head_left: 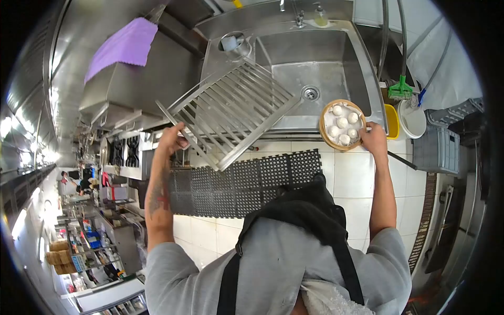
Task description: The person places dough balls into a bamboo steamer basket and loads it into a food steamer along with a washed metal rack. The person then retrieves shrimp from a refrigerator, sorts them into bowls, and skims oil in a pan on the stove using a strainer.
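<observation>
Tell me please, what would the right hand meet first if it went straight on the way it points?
The right hand would likely meet the round basket first, as its fingers touch the rim. Depth beyond is unclear.

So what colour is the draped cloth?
The cloth is light purple, seen best in the head view.

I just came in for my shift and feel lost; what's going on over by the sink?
A person is at the sink with both hands full. The left hand holds a slatted metal rack by one corner, slanting across the counter beside the basin. The right hand holds a round basket of white, bun-like rounds near the sink's front edge.
</observation>
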The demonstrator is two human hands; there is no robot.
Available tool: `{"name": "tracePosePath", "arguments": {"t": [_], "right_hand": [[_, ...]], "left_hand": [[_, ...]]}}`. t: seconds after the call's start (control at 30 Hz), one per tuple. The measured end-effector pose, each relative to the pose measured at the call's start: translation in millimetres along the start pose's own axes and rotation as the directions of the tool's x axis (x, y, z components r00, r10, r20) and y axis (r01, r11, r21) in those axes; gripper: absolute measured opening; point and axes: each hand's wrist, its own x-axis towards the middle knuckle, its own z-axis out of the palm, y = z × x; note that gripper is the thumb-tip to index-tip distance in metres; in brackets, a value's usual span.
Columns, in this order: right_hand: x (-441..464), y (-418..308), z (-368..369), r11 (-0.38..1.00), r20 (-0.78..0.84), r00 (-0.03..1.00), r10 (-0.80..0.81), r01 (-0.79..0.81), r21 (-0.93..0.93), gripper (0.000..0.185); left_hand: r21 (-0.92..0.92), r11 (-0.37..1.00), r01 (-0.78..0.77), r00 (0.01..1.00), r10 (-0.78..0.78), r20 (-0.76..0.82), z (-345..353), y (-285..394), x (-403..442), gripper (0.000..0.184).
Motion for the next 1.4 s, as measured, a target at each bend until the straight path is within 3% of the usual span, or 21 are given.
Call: {"name": "tracePosePath", "arguments": {"t": [0.07,0.1,0.17,0.23,0.27,0.37,0.4,0.47,0.6,0.67,0.7,0.87,0.97,1.03,1.17,1.23,1.27,1.3,1.37,1.4], "right_hand": [[8.1,-0.1,19.6,0.996,-0.020,0.998,-0.063,0.061,-0.069,0.039],[5.4,-8.8,18.1,0.986,-0.039,0.992,-0.118,0.112,-0.128,0.040],[-3.8,-32.0,10.8,0.985,-0.050,0.992,-0.114,0.106,-0.132,0.041],[-15.9,-63.0,10.0,0.993,0.053,0.998,-0.039,0.044,-0.108,0.041],[-13.4,-61.1,20.3,0.990,-0.006,0.997,-0.075,0.073,-0.123,0.038],[-16.0,-116.5,23.1,0.957,-0.010,0.980,-0.197,0.190,-0.220,0.035],[-11.2,-141.3,23.8,0.986,0.050,0.988,-0.143,0.147,-0.081,0.031],[7.5,-180.7,32.0,0.969,0.085,0.974,-0.208,0.217,-0.118,0.029],[50.3,-250.8,57.7,0.932,0.151,0.934,-0.324,0.342,-0.116,0.027],[93.4,-279.4,90.6,0.938,0.176,0.938,-0.299,0.323,-0.127,0.029],[113.8,-296.0,110.3,0.917,0.178,0.939,-0.293,0.329,-0.224,0.031],[180.1,-357.2,222.0,0.928,0.293,0.905,-0.309,0.354,-0.113,0.026],[215.5,-370.1,287.3,0.970,0.268,0.932,-0.243,0.239,0.048,0.026],[242.0,-369.1,327.3,0.944,0.302,0.903,-0.307,0.329,-0.024,0.026],[263.7,-367.7,365.2,0.910,0.349,0.850,-0.396,0.415,0.022,0.031],[272.2,-376.5,349.4,0.949,0.572,0.762,-0.304,0.296,0.111,0.038],[291.5,-363.8,373.8,0.937,0.706,0.689,-0.166,-0.113,0.331,0.047],[303.3,-356.0,358.0,0.935,0.701,0.693,-0.167,-0.114,0.336,0.047],[330.8,-315.5,317.7,0.934,0.455,0.822,-0.342,0.246,0.258,0.049],[356.5,-291.5,304.8,0.940,0.435,0.841,-0.323,0.232,0.248,0.049]], "left_hand": [[-0.125,0.991,0.052,0.998,-0.048,0.030,-3.6,-52.5,-0.7,0.049],[-0.171,0.982,0.084,0.996,-0.078,0.040,0.4,-64.8,-4.8,0.039],[-0.220,0.973,0.076,0.997,-0.080,-0.010,17.3,-81.5,-21.4,0.031],[-0.339,0.934,0.116,0.991,-0.129,-0.018,19.4,-124.1,-7.7,0.029],[-0.407,0.893,0.190,0.971,-0.232,-0.057,20.0,-147.3,4.0,0.028],[-0.478,0.875,0.081,0.991,-0.120,-0.050,20.0,-152.4,-19.9,0.024],[-0.501,0.862,0.080,0.990,-0.126,-0.058,20.7,-155.3,-23.3,0.024],[-0.581,0.812,0.057,0.994,-0.097,-0.039,18.3,-158.3,-27.8,0.024],[-0.478,0.878,0.010,0.991,-0.073,-0.112,-12.9,-173.3,-63.7,0.027],[-0.445,0.895,-0.045,0.983,-0.040,-0.178,-37.2,-172.0,-89.9,0.029],[-0.417,0.907,-0.053,0.978,-0.038,-0.207,-54.1,-186.9,-89.4,0.029],[-0.329,0.939,0.097,0.955,-0.181,-0.234,-117.8,-137.5,-149.3,0.023],[-0.218,0.960,0.173,0.918,-0.238,-0.317,-121.5,-57.7,-193.5,0.019],[-0.041,0.975,0.220,0.856,-0.213,-0.472,-117.8,-8.4,-214.2,0.020],[0.063,0.970,0.236,0.849,-0.174,-0.499,-98.2,66.7,-232.1,0.028],[0.212,0.953,0.216,0.868,-0.087,-0.489,-72.1,115.4,-223.5,0.033],[0.271,0.935,0.229,0.886,-0.085,-0.455,-59.6,141.9,-217.5,0.036],[0.315,0.921,0.227,0.887,-0.062,-0.458,-42.2,169.5,-208.0,0.037],[0.362,0.924,0.123,0.878,0.069,-0.474,-33.2,188.1,-188.9,0.038],[0.434,0.852,0.294,0.907,-0.106,-0.407,-29.4,220.6,-177.3,0.050]]}}
